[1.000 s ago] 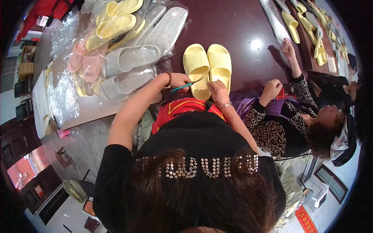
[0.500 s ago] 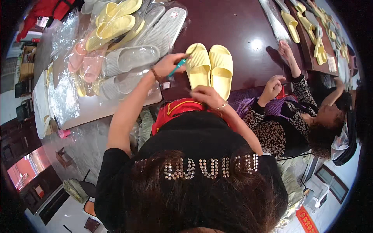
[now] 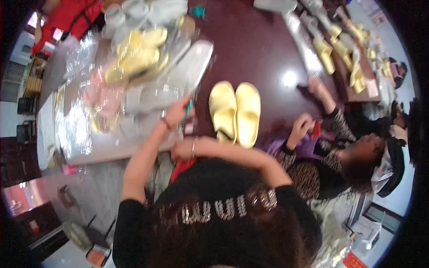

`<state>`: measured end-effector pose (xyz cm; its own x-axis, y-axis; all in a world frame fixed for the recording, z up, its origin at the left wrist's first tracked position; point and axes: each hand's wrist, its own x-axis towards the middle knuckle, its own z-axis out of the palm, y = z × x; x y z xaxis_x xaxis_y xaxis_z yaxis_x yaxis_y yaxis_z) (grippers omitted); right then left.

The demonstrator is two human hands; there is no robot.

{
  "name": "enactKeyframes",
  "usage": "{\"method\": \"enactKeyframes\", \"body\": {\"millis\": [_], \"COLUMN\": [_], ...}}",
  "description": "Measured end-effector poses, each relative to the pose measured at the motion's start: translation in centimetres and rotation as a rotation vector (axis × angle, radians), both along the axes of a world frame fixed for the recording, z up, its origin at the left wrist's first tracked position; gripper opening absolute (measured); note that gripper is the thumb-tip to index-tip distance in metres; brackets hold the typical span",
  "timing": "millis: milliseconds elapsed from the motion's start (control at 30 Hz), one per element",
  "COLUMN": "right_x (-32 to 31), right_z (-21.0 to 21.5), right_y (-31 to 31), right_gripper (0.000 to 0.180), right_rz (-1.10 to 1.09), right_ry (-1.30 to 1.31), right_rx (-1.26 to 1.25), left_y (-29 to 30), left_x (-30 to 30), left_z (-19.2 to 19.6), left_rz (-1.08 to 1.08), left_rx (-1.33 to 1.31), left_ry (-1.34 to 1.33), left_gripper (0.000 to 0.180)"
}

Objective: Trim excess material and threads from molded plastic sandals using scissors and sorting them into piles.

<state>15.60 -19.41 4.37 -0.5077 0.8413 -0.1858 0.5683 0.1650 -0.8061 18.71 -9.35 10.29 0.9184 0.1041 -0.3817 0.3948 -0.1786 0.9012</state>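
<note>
A pair of yellow slide slippers (image 3: 247, 114) lies on the dark red table (image 3: 250, 44), side by side with toes pointing away from me. My left hand (image 3: 179, 111) is closed around small teal-handled thread snips (image 3: 188, 110), left of the slippers and beside a bagged grey slipper (image 3: 194, 67). In front of me at the table's near edge, my right hand (image 3: 182, 148) reaches across to the left, close to a small white label (image 3: 189, 128). Motion smears its fingers, so whether it holds anything does not show. My right forearm passes just below the slippers' heels.
Clear-bagged slippers in yellow (image 3: 136, 60), pink (image 3: 107, 91) and grey cover the table's left part. At right sits a co-worker (image 3: 321, 165), both hands raised over the table edge. More slippers (image 3: 326, 53) line the far right. A teal object (image 3: 197, 11) lies at the back.
My right hand has left the heels of the yellow slippers and swung left across my front. The left hand with the snips has drawn back from the slippers. The whole view has shifted.
</note>
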Motion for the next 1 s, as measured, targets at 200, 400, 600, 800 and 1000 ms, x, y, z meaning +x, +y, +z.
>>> {"method": "enactKeyframes", "body": {"millis": [200,400,600,800,1000], "right_x": [6.6,13.6,12.2,14.2,19.8], "right_z": [6.1,3.9,-2.6,-6.1,-2.3], "right_y": [-4.6,-15.5,-17.5,-11.5,-11.5], "right_gripper": [0.033,0.041,0.054,0.056,0.054], "right_rz": [-0.313,-1.213,-1.565,-1.898,-1.88], "right_ry": [0.367,-0.279,-0.58,-0.594,-0.552], "right_rx": [0.146,-0.442,-0.055,-0.214,0.386], "left_y": [-1.6,-1.9,-3.9,-5.5,-4.7], "left_x": [0.7,0.9,1.4,1.0,-0.4], "left_z": [-3.7,-8.3,-8.7,-9.1,-7.4], "left_rz": [-0.013,0.005,0.037,0.01,0.222], "left_rx": [0.143,0.158,0.125,0.108,0.006], "left_ry": [-0.084,-0.213,-0.115,-0.11,-0.265], "left_gripper": [0.048,0.047,0.049,0.051,0.048]}}
